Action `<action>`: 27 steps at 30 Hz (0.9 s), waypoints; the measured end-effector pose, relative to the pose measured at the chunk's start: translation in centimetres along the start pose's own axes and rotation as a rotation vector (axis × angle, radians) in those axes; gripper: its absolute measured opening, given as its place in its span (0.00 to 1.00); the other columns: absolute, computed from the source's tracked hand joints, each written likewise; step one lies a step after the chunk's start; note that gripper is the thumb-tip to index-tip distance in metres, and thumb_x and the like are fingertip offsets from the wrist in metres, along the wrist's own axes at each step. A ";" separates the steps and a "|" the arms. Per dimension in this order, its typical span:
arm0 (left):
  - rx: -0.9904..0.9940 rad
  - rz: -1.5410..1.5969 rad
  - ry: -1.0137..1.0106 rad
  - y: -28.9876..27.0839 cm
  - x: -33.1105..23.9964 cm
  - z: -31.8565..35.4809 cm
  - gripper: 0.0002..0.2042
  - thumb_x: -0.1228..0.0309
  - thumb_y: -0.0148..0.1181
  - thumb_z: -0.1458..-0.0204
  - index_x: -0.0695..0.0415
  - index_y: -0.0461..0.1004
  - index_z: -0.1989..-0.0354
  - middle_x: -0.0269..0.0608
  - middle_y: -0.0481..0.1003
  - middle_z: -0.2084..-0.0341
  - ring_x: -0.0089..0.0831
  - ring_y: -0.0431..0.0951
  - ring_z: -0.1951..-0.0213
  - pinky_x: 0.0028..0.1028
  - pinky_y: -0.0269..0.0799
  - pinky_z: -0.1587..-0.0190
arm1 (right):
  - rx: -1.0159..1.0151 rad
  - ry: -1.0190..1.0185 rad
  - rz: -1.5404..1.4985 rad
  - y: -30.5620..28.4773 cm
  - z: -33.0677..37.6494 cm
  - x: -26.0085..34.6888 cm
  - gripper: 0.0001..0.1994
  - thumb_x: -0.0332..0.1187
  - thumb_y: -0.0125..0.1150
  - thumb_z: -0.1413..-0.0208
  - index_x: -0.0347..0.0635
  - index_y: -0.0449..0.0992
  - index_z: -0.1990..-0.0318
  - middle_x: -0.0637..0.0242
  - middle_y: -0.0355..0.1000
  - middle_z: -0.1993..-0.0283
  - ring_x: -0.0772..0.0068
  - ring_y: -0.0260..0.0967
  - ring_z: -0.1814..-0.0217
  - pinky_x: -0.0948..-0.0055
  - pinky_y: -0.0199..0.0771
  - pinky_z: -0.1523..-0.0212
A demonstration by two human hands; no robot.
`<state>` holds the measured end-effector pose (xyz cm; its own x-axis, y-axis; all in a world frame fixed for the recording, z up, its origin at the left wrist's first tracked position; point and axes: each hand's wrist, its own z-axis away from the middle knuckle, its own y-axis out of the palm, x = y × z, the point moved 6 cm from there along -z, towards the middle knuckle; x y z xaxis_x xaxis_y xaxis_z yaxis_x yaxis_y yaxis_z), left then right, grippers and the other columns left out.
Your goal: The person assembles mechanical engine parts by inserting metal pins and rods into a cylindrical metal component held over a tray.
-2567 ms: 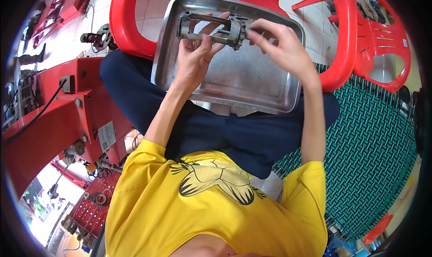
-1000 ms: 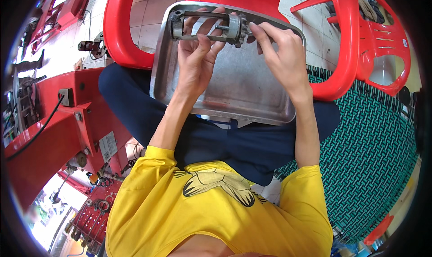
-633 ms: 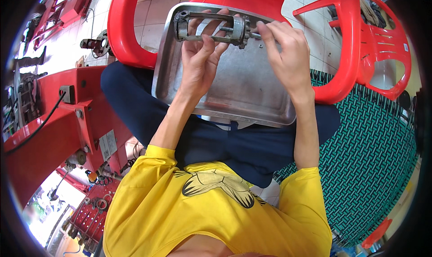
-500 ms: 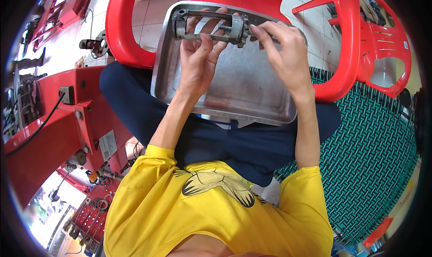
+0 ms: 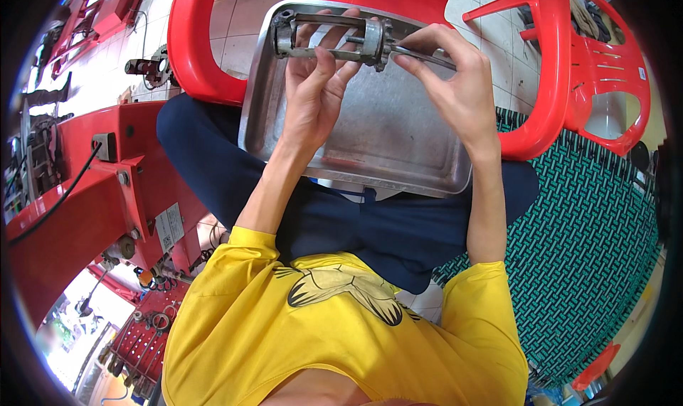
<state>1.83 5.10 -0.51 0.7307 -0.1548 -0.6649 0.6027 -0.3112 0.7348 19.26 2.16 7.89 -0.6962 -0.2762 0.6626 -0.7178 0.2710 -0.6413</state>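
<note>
A green woven mat [image 5: 597, 242] with a tight net-like weave fills the floor from about 3 to 5 o'clock, and a red painted steel machine frame [image 5: 78, 200], bolted and carrying a black cable, takes up the 8 to 10 o'clock side. At 12 o'clock stands a glossy red moulded plastic chair [image 5: 206, 50], its curved arm wrapping round the far and left sides of the tray, and a second red plastic chair [image 5: 605, 57] with a slotted seat sits at 2 o'clock. Pale square floor tiles [image 5: 242, 22] show between the chairs at 11 o'clock. The person wears a yellow shirt [image 5: 341, 335] with a dark printed motif at 6 o'clock and dark blue trousers [image 5: 334, 228] across the middle. Resting on the lap is a shallow rectangular metal tray [image 5: 398, 136], dull grey, scuffed, with rounded corners and a rolled rim. Over the far end of the tray, toward 12 o'clock, is a grey metal bracket [image 5: 334, 40]: an oblong frame of two parallel bars joined by blocky end pieces. The left hand [image 5: 313, 93] is closed around the frame from below, fingers curled over its lower bar and thumb raised against it. The right hand [image 5: 455, 86] is pinched together on a thin steel rod [image 5: 420, 56] that runs into the bracket's right end block.
</note>
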 end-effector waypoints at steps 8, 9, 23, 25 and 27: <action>-0.020 0.095 -0.004 -0.2 0.4 -0.2 0.27 0.69 0.62 0.35 0.54 0.58 0.30 0.59 0.68 0.34 0.44 0.74 0.36 0.39 0.80 0.38 | 0.153 0.216 0.034 0.4 0.3 -1.0 0.13 0.39 0.71 0.43 0.42 0.83 0.56 0.61 0.82 0.64 0.64 0.79 0.63 0.66 0.77 0.59; -0.023 0.126 -0.008 -0.2 0.5 -0.2 0.27 0.69 0.62 0.35 0.54 0.58 0.30 0.59 0.68 0.34 0.44 0.74 0.36 0.38 0.80 0.38 | 0.090 0.094 0.040 0.0 0.2 -0.4 0.13 0.41 0.70 0.41 0.43 0.83 0.55 0.62 0.82 0.65 0.64 0.79 0.64 0.66 0.77 0.59; -0.034 0.099 -0.052 -0.4 0.6 -0.2 0.26 0.71 0.60 0.34 0.55 0.59 0.31 0.58 0.68 0.34 0.42 0.74 0.36 0.34 0.83 0.42 | 0.105 0.082 -0.003 0.1 0.0 -0.2 0.10 0.34 0.69 0.40 0.36 0.83 0.57 0.56 0.82 0.62 0.59 0.81 0.60 0.63 0.77 0.56; -0.036 0.082 -0.041 -0.2 0.6 -0.2 0.26 0.71 0.60 0.34 0.54 0.59 0.31 0.58 0.68 0.34 0.42 0.74 0.36 0.34 0.83 0.42 | 0.113 0.082 -0.028 0.1 0.0 -0.4 0.10 0.34 0.69 0.40 0.36 0.83 0.57 0.56 0.82 0.64 0.61 0.81 0.62 0.63 0.77 0.57; -0.052 0.061 -0.029 0.1 0.4 -0.1 0.25 0.71 0.60 0.34 0.54 0.59 0.31 0.58 0.68 0.34 0.42 0.74 0.35 0.34 0.83 0.42 | 0.151 0.142 -0.115 0.6 0.2 -1.1 0.11 0.34 0.69 0.40 0.35 0.82 0.57 0.57 0.82 0.65 0.64 0.80 0.64 0.64 0.77 0.57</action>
<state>2.20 5.12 -0.67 0.7574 -0.1993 -0.6218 0.5739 -0.2510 0.7795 19.58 2.43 6.73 -0.6098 -0.1619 0.7758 -0.7923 0.1012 -0.6016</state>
